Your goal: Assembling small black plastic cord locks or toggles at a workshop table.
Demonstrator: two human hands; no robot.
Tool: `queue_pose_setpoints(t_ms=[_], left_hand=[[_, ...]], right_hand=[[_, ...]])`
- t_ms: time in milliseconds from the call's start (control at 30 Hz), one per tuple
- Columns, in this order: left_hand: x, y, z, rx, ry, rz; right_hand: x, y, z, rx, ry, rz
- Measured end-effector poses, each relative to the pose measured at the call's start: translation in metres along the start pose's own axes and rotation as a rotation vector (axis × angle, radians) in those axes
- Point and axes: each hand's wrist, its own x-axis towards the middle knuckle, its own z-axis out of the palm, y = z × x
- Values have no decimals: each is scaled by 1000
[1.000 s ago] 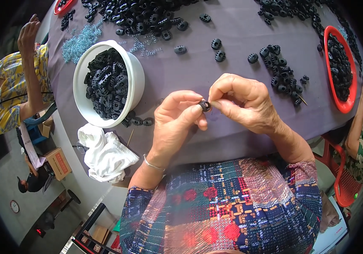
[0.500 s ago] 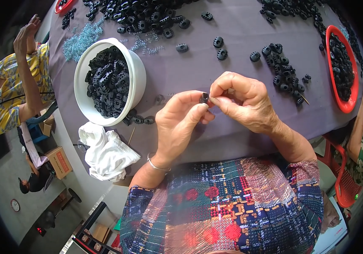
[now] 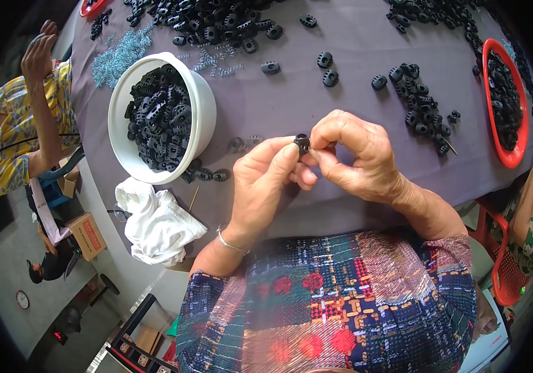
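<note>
Dead centre, a small black ribbed piece [image 3: 302, 144] sits in the left hand [image 3: 259, 185], thumb and forefinger closed on it. The right hand [image 3: 361, 154] meets it from three o'clock, fingertips nearly together; whether they grip anything, I can't tell. So small a grip could slip if those fingertips push off-centre, and the piece might roll toward the loose black pieces [image 3: 330, 78] at one o'clock, or the white bowl [image 3: 206, 118] past nine.

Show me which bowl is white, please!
The big bowl next to the crumpled white cloth; the far-right bowl and top-left bowl are red.
</note>
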Motion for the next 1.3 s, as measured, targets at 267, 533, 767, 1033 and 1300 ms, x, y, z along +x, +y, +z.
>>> queue_pose_setpoints(t_ms=[267, 533, 767, 1033, 1300], left_hand=[[-1, 1, 3, 168, 24, 91], [2, 0, 0, -15, 13, 29], [0, 1, 2, 30, 18, 64], [3, 7, 1, 3, -25, -38], [5, 6, -5, 135, -100, 47]], right_hand=[[-2, -6, -4, 246, -32, 245], [0, -2, -3, -14, -15, -16], [0, -1, 4, -98, 34, -119], [0, -1, 0, -31, -18, -58], [2, -5, -4, 66, -44, 69]])
